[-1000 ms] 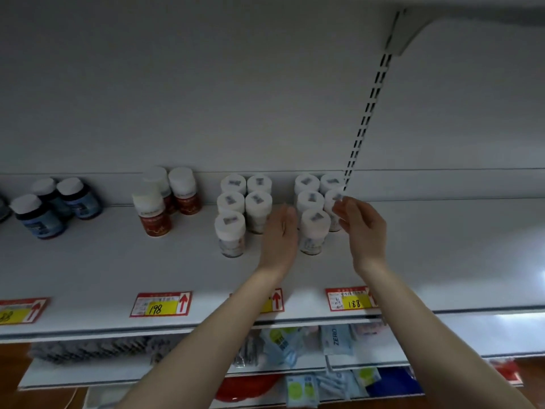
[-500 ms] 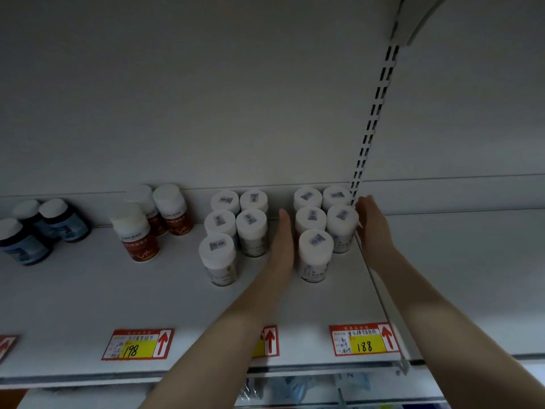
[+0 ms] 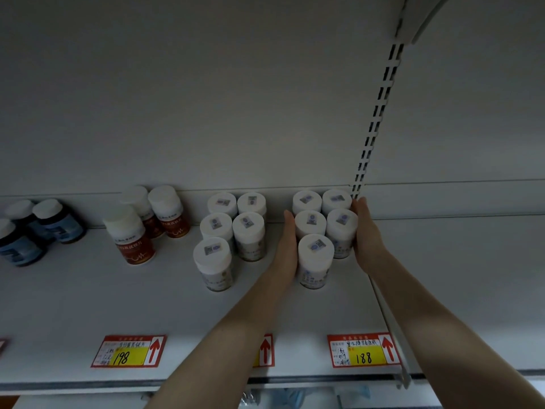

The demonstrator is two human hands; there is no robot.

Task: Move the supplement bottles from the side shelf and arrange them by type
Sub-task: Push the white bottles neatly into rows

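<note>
Head camera: my left hand [image 3: 287,249] and right hand [image 3: 367,237], fingers straight, press flat against either side of the five-bottle white cluster [image 3: 315,250]. Left of that cluster stand five more white bottles [image 3: 249,228], then red-labelled bottles [image 3: 129,240], then blue bottles [image 3: 59,222]; a slotted upright [image 3: 374,122] rises behind it.

Left hand [image 3: 287,249] flat, right hand [image 3: 367,236] flat, palms facing inward

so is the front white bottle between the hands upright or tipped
Upright: the bottle stands on its base on the shelf, cap up.
</note>
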